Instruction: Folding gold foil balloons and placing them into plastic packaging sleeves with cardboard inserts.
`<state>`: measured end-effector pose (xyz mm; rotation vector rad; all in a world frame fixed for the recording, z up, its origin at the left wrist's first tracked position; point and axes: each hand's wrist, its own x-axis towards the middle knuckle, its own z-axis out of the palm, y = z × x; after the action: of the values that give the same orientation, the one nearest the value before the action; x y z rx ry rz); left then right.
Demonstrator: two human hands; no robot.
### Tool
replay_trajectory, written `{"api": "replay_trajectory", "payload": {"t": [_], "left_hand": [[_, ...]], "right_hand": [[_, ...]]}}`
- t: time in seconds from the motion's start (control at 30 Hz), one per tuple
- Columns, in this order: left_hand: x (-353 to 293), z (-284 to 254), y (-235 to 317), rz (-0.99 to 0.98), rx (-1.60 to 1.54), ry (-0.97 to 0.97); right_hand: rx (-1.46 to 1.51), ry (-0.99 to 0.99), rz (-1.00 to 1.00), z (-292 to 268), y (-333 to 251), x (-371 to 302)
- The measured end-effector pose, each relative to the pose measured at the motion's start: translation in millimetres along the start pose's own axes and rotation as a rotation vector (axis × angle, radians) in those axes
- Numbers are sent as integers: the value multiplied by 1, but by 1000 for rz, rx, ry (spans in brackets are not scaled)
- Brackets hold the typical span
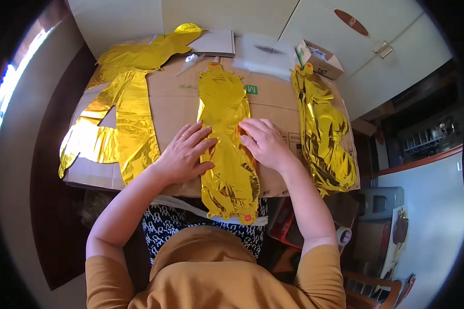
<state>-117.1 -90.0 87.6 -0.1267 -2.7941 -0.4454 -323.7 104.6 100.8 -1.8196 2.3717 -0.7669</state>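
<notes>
Loosely, the left hand [186, 154] is opened, fingers parted, and its fingertips are rested on the left edge of the central gold foil [224, 131]. The right hand [265, 144] is slightly curved, thumb apart, against the opposite edge. The foil is laid lengthwise on cardboard [172, 105], flanked by a left foil piece [134, 116] and a right foil piece [326, 136].

I wear a mustard-brown top [216, 280] of plain cloth, softly creased across its near part. Its short sleeves end close to my elbows, the left sleeve [107, 280] and the right sleeve [320, 273] in the same colour. Just beyond the top, my black lower garment [161, 230] carries a dense white pattern. A thin ring [184, 136] circles one finger of my left hand [183, 157].
</notes>
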Motion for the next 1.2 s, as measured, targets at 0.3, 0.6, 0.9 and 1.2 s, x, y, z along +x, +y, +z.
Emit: {"api": "replay_trajectory", "payload": {"t": [0.3, 0.6, 0.9, 1.2], "left_hand": [[-3, 2, -2, -15, 6, -2], [8, -5, -20, -25, -45, 3], [55, -12, -85, -76, 139, 55], [4, -11, -23, -114, 74, -37]], "right_hand": [[-274, 21, -56, 22, -60, -24], [-198, -122, -27, 44, -68, -37], [-202, -120, -40, 45, -68, -37], [-215, -150, -19, 43, -69, -38]]}}
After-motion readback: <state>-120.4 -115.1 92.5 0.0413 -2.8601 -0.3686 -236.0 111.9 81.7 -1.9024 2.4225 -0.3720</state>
